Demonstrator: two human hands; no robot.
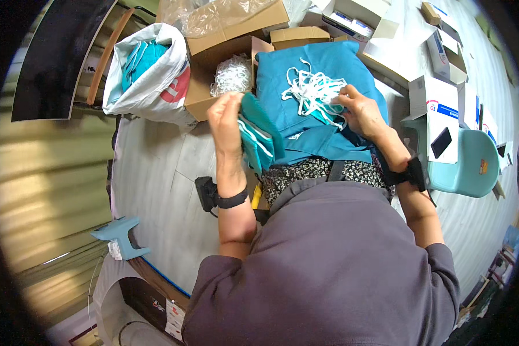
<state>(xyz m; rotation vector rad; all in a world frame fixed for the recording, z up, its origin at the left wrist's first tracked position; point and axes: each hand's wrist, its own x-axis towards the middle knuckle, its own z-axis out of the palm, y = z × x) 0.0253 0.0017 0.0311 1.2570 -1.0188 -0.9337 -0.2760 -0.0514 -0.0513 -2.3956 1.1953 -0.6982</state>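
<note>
Head view: teal fabric pieces (260,135) with white edging are held in the left hand (225,122), fingers closed around their upper end, raised over the left edge of a blue cloth (271,72) spread on the lap. The fingers of the right hand (364,114) are drawn narrow at the right side of a heap of white straps (311,87); whether a strap is pinched cannot be told. The heap is placed near the middle of the cloth, toward its far edge, with some teal fabric seen under it. Beyond the cloth's far left corner, a tangle of white strands (232,75) is contained in an open cardboard box (200,107); left of that, more teal fabric (146,60) is held in a white bag (179,49). Off the right edge, a black phone (442,142) is rested on a white carton (442,112), by a light teal chair (470,173).
</note>
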